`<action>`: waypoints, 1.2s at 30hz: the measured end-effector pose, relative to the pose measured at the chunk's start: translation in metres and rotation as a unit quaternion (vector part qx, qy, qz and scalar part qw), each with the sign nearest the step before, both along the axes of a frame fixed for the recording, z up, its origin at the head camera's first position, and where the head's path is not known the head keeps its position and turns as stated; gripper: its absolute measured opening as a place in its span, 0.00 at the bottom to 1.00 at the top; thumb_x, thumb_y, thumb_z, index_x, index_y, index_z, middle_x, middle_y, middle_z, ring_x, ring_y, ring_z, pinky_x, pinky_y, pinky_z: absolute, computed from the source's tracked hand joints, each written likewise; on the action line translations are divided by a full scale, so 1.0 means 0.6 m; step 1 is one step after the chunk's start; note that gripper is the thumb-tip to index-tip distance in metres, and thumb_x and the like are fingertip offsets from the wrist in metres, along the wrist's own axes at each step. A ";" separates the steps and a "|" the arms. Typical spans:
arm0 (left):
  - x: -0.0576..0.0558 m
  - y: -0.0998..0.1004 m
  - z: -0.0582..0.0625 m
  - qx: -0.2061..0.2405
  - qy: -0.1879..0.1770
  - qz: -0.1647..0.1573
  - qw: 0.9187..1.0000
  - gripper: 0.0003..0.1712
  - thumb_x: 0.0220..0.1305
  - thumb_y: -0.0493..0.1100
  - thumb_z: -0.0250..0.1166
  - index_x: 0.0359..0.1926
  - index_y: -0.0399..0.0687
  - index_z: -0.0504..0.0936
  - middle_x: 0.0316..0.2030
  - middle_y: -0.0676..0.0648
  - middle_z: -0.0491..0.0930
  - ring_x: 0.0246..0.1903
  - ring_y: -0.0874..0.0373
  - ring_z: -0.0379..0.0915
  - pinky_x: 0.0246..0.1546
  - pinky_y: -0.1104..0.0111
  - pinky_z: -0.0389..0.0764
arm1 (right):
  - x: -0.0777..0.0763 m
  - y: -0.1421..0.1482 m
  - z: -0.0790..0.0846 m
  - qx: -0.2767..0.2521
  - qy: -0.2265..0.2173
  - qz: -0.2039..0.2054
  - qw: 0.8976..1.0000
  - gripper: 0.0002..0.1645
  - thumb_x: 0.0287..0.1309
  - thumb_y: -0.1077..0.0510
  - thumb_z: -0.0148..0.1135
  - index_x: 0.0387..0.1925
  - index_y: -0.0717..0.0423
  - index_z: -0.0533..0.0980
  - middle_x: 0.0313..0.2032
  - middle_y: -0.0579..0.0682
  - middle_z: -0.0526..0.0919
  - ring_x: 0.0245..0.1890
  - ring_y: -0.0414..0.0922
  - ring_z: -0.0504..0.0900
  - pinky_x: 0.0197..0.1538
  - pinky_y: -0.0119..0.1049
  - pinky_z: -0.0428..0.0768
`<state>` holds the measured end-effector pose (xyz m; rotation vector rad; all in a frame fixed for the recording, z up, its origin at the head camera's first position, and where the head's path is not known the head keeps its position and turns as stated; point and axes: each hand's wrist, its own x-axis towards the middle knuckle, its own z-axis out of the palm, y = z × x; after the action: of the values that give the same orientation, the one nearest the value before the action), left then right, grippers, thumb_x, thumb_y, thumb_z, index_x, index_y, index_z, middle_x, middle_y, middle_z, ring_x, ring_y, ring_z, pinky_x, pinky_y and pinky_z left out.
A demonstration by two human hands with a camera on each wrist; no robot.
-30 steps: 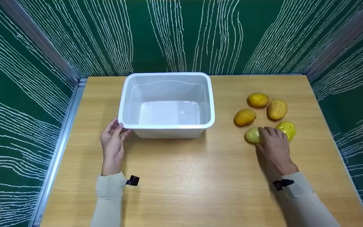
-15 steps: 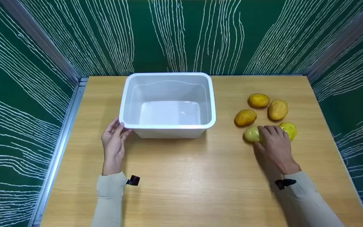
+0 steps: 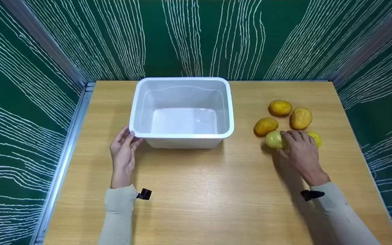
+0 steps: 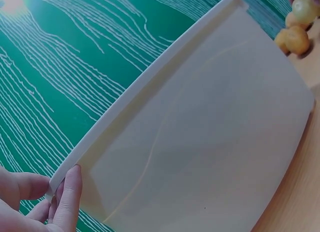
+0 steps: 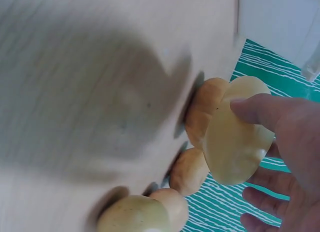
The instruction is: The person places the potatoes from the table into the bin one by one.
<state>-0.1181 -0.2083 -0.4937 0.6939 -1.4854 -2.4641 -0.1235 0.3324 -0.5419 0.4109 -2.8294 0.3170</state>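
My left hand (image 3: 123, 156) pinches the rim at the near left corner of a white plastic bin (image 3: 182, 136); the left wrist view shows thumb and fingers on either side of that rim. The bin has nothing in it. On the right, my right hand (image 3: 303, 151) grips a pale green mango (image 3: 273, 140), its thumb across the skin in the right wrist view. This mango is raised over the table, apart from its shadow. A yellow-green mango (image 3: 315, 137) lies partly hidden behind the right hand.
Three orange-yellow mangoes, a far one (image 3: 280, 108), a right one (image 3: 300, 118) and a left one (image 3: 266, 126), lie close by on the wooden table (image 3: 196, 197). Green walls with white streaks stand at the back and both sides. The bin stands near the back wall.
My right hand has lifted the pale green mango slightly and shifted away from me, now covering more of the yellow-green mango. The left hand stays on the bin's rim.
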 end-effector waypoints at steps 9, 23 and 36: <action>0.000 -0.004 -0.003 0.013 0.000 -0.009 1.000 0.27 0.80 0.30 0.55 0.75 0.33 0.66 0.63 0.40 0.73 0.56 0.46 0.79 0.56 0.68 0.90 | -0.012 -0.005 0.026 0.004 0.032 0.019 0.999 0.42 0.46 0.60 0.87 0.62 0.65 0.77 0.56 0.68 0.80 0.59 0.68 0.74 0.60 0.71 0.78; -0.001 -0.007 -0.005 0.015 -0.004 -0.017 1.000 0.27 0.80 0.31 0.55 0.76 0.35 0.66 0.63 0.41 0.73 0.52 0.51 0.82 0.55 0.70 0.90 | -0.025 -0.016 0.057 0.021 0.072 0.040 0.996 0.42 0.44 0.59 0.87 0.61 0.65 0.77 0.56 0.67 0.81 0.59 0.67 0.75 0.59 0.68 0.79; 0.000 -0.005 -0.004 0.027 -0.003 -0.011 1.000 0.29 0.79 0.29 0.56 0.76 0.34 0.65 0.63 0.40 0.73 0.53 0.49 0.81 0.57 0.68 0.90 | -0.036 -0.029 0.077 0.033 0.096 0.061 0.993 0.43 0.45 0.58 0.88 0.62 0.64 0.77 0.57 0.67 0.81 0.59 0.68 0.75 0.59 0.68 0.80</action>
<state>-0.1180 -0.2114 -0.4964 0.6980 -1.4409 -2.5297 -0.1451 0.3150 -0.4958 0.5965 -2.6376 0.1967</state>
